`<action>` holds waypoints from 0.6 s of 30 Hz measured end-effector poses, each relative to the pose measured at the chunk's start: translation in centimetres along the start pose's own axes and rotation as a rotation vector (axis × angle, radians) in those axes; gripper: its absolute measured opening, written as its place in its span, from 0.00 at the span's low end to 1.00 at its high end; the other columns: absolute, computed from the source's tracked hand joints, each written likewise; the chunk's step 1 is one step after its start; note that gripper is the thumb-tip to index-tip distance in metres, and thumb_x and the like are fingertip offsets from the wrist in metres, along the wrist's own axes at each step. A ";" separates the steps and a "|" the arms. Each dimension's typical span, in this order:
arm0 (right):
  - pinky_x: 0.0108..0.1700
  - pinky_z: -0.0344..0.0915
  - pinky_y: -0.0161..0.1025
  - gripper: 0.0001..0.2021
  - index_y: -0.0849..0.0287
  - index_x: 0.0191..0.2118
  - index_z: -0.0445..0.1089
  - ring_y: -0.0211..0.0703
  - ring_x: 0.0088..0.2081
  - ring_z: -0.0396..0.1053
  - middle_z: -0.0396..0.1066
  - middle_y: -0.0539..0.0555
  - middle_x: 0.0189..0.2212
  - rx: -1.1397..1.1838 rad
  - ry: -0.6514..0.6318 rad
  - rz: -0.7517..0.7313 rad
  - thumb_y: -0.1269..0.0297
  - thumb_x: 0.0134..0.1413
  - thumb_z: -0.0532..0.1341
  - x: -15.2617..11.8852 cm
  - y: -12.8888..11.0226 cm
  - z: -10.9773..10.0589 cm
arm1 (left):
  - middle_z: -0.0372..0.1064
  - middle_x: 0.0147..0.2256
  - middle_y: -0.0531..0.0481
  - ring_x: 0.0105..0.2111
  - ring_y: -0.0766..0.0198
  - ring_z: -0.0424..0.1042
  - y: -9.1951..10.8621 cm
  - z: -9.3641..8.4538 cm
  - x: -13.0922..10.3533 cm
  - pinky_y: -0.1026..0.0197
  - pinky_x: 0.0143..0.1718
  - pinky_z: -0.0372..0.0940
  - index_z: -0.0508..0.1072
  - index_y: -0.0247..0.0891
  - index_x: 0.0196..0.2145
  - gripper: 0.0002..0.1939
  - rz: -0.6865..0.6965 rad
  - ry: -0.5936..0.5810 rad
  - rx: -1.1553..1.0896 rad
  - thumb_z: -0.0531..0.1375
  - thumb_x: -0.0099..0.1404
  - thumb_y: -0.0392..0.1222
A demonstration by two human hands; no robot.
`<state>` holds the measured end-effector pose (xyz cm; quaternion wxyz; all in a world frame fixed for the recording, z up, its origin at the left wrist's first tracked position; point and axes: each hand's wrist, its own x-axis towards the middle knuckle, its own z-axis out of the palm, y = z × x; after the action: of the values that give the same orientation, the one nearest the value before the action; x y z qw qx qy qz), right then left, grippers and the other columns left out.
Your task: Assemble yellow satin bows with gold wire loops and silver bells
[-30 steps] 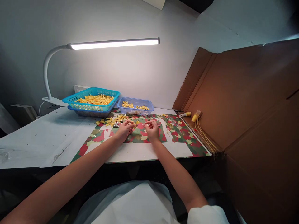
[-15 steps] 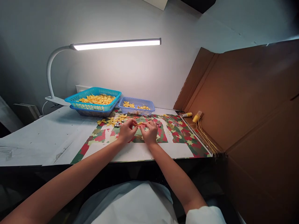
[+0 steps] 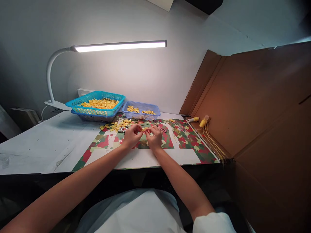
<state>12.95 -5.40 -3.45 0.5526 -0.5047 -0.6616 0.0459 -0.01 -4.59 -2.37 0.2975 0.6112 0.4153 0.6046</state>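
Observation:
My left hand (image 3: pixel 131 136) and my right hand (image 3: pixel 154 136) meet over the patterned sheet, thumbs and fingertips pinched together. Between them is a small yellow ribbon piece (image 3: pixel 144 129), mostly covered by the fingers, so its exact shape is unclear. A pink looped handle (image 3: pixel 163 129) shows just past my right hand; whether the hand touches it I cannot tell. Left of my left hand, several yellow ribbon bows (image 3: pixel 113 126) lie loose, with small shiny silver pieces (image 3: pixel 122 129) beside them.
A turquoise basket (image 3: pixel 95 111) of yellow bows rests on a blue one at the back left. Next to it stands a smaller periwinkle basket (image 3: pixel 141 116). A lamp (image 3: pixel 120 46) reaches overhead. Yellow thread spools (image 3: pixel 202 123) lie by the cardboard wall (image 3: pixel 257 97) on the right.
Both hands stay pinched together in nearly the same place, with slight finger movement. More of the pink handle shows beside the right hand. The whole view has shifted slightly.

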 end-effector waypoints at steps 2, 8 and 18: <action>0.46 0.56 0.43 0.04 0.54 0.30 0.75 0.45 0.38 0.63 0.71 0.50 0.31 0.029 -0.009 0.008 0.69 0.55 0.64 0.0 0.0 0.0 | 0.60 0.17 0.59 0.19 0.68 0.55 -0.3 0.0 0.2 0.65 0.23 0.49 0.69 0.40 0.24 0.07 -0.035 -0.007 -0.037 0.65 0.47 0.34; 0.44 0.57 0.42 0.04 0.54 0.29 0.76 0.44 0.36 0.63 0.69 0.51 0.30 0.079 -0.032 0.085 0.65 0.55 0.64 0.3 0.3 0.0 | 0.62 0.16 0.59 0.18 0.68 0.58 -1.1 0.2 0.6 0.66 0.21 0.50 0.70 0.40 0.25 0.08 -0.110 -0.065 -0.152 0.66 0.47 0.39; 0.44 0.58 0.42 0.06 0.53 0.29 0.77 0.45 0.37 0.64 0.69 0.51 0.30 0.088 -0.028 0.067 0.64 0.56 0.64 0.2 0.6 0.3 | 0.65 0.19 0.56 0.21 0.68 0.62 -1.2 0.1 0.7 0.66 0.23 0.55 0.72 0.38 0.23 0.10 -0.142 -0.068 -0.212 0.70 0.45 0.38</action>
<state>13.12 -4.85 -3.80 0.5633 -0.5010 -0.6493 0.1003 -0.10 -3.33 -3.10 0.4163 0.5655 0.3809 0.6015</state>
